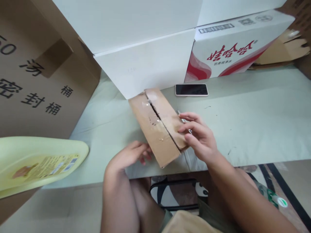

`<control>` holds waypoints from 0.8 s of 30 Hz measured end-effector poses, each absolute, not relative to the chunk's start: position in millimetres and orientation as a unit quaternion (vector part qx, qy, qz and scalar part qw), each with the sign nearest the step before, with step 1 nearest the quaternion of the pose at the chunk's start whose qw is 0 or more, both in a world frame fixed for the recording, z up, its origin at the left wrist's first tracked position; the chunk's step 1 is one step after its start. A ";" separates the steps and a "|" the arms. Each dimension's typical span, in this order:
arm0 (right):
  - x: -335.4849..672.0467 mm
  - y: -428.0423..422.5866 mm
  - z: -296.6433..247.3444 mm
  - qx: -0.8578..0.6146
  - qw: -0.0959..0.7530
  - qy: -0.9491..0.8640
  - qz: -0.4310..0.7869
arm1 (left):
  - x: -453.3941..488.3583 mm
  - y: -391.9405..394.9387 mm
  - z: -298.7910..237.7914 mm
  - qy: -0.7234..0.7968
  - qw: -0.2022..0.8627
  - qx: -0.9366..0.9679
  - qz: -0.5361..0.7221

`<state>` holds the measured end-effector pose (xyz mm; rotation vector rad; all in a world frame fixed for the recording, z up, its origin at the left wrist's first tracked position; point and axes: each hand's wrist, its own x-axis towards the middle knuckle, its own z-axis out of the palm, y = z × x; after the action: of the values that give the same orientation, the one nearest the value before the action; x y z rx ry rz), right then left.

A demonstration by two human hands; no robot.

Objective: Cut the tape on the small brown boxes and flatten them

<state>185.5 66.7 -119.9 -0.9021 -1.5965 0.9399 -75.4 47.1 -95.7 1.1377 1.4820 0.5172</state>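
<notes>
Centrally, between the two hands, we locate the small cardboard box (157, 132), set at a slant over the tabletop (255, 119), which is covered in pale green cloth. A dark, open seam runs lengthwise along the face toward us, with clear tape, partly wrinkled, across it. We cannot tell whether the box rests fully on the cloth.

The right hand (200, 136) is at the box's right side, its fingers bent and spread apart, the tips at the edge. A thin, silvery object shows beside these fingers; its identity is unclear. The left hand (133, 155) is at the lower left edge with its fingers curled; the box hides some fingertips, so we cannot tell whether they grip it.

Beyond the box, we note a smartphone (191, 90) lying flat with a dark screen. Behind it is a drinking-water carton (233, 55) with red lettering, next to a plain white carton (145, 64). On the left are a large brown carton (55, 106) with black printed characters and, nearer us, a pale yellow container (51, 161) with a printed label.
</notes>
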 end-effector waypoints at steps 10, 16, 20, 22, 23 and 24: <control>185.8 65.3 -111.3 -0.290 0.406 -0.724 0.476 | -91.2 58.8 -122.8 0.614 0.203 0.539 0.540; 193.2 65.1 -108.6 -0.269 0.401 -0.733 0.479 | -87.6 54.0 -117.5 0.578 0.139 0.647 0.478; 190.1 65.3 -108.4 -0.273 0.406 -0.732 0.474 | -84.2 52.6 -113.9 0.585 0.150 0.674 0.425; 188.3 65.7 -108.1 -0.261 0.401 -0.740 0.473 | -82.5 51.3 -112.1 0.583 0.156 0.682 0.413; 187.8 66.0 -108.0 -0.255 0.398 -0.744 0.472 | -81.8 50.4 -111.1 0.581 0.159 0.685 0.410; 187.6 66.3 -107.8 -0.251 0.395 -0.748 0.471 | -81.2 49.5 -110.0 0.581 0.161 0.687 0.407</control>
<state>187.6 66.3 -107.8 -0.6360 -1.8960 1.1932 -81.2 49.5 -110.0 1.9608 1.6582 1.1619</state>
